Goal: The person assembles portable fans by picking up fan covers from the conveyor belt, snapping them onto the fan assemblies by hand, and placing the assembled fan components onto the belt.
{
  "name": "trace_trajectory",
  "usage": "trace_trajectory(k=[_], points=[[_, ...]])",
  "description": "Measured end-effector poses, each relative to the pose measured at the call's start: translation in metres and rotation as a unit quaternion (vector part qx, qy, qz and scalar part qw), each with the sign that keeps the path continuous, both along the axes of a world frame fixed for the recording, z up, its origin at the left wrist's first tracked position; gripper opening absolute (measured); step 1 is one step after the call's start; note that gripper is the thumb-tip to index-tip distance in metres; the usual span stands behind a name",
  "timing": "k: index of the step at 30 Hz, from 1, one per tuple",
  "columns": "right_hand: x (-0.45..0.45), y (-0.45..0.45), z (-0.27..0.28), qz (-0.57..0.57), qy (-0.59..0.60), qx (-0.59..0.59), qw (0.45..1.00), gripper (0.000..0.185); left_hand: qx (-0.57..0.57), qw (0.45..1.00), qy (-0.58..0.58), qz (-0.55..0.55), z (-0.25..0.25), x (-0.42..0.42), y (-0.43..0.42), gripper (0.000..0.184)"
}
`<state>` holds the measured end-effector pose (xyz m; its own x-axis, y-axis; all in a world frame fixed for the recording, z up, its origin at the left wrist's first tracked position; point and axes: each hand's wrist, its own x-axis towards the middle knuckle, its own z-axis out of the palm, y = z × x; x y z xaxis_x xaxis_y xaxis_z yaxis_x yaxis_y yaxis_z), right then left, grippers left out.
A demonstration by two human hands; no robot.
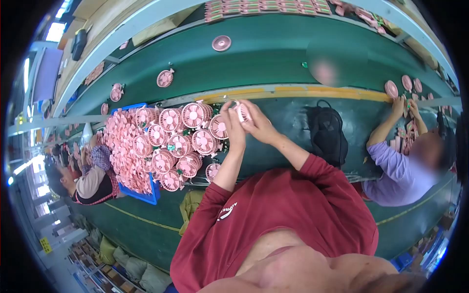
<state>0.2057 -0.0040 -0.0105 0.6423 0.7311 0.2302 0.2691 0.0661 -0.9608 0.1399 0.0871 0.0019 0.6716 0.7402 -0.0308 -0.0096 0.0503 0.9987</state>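
Over the near edge of the green workbench, my left hand (pixel 235 128) and my right hand (pixel 260 125) are closed around a small pink fan head (pixel 243 112). Part of it is hidden behind my fingers. Just left of my left hand are stacks of pink fan heads (pixel 194 115) with round slatted grilles, some with small green circuit boards attached. Beyond these stacks, a heap of pink fan blades (pixel 128 139) fills a blue tray (pixel 155 193).
A black backpack (pixel 328 134) lies right of my hands. Along the green conveyor belt (pixel 264 53) sit scattered fan parts, including a round grille (pixel 222 43). A co-worker in a purple shirt (pixel 398 176) works at right; others sit at far left. A metal frame (pixel 146 22) crosses above.
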Motion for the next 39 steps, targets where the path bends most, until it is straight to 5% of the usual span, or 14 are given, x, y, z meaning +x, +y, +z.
trace_trajectory(k=[3,7,9,11,13,17,23,28,30,33,34,35,37,39], points=[[0.042,-0.003,0.006,-0.028,0.015,-0.098,0.995,0.079,-0.03,0.997,0.053,-0.049,-0.013,0.009,0.012,0.037],[0.15,-0.014,-0.07,-0.237,-0.208,-0.144,0.938,0.057,0.057,0.992,0.06,-0.095,-0.029,0.012,0.042,0.04],[0.18,-0.031,-0.086,-0.332,-0.233,-0.272,0.873,0.063,0.091,0.989,0.057,-0.1,-0.002,0.016,0.068,0.041],[0.182,-0.023,-0.068,-0.384,-0.309,-0.452,0.744,0.061,0.196,0.976,0.032,-0.088,-0.008,0.03,0.113,0.04],[0.19,-0.004,-0.063,-0.381,-0.377,-0.384,0.752,0.056,0.277,0.956,0.089,-0.048,0.002,0.044,0.159,0.039],[0.19,0.076,-0.06,-0.193,-0.294,-0.244,0.904,0.055,0.47,0.87,0.146,0.015,-0.037,0.079,0.276,0.042],[0.242,0.188,-0.078,-0.109,-0.352,-0.238,0.899,0.067,0.414,0.813,0.41,-0.001,-0.09,0.096,0.386,0.058],[0.242,0.214,-0.059,-0.101,-0.298,-0.396,0.863,0.059,0.375,0.759,0.532,-0.023,-0.087,0.11,0.389,0.055],[0.245,0.205,-0.083,-0.137,-0.334,-0.35,0.865,0.053,0.419,0.738,0.528,0.031,-0.087,0.117,0.381,0.043],[0.251,0.178,-0.107,-0.118,-0.396,-0.276,0.868,0.045,0.45,0.695,0.558,-0.054,-0.072,0.117,0.37,0.032],[0.251,0.173,-0.108,-0.12,-0.408,-0.228,0.876,0.042,0.402,0.71,0.571,-0.092,-0.063,0.119,0.365,0.047],[0.244,0.166,-0.101,-0.131,-0.297,-0.249,0.912,0.04,0.391,0.751,0.521,-0.11,-0.103,0.123,0.38,0.046],[0.242,0.142,-0.104,-0.145,-0.121,-0.231,0.954,0.038,0.405,0.765,0.481,-0.14,-0.081,0.124,0.351,0.062],[0.231,0.121,-0.102,-0.149,0.036,-0.105,0.983,0.034,0.444,0.792,0.38,-0.175,-0.069,0.131,0.322,0.052]])
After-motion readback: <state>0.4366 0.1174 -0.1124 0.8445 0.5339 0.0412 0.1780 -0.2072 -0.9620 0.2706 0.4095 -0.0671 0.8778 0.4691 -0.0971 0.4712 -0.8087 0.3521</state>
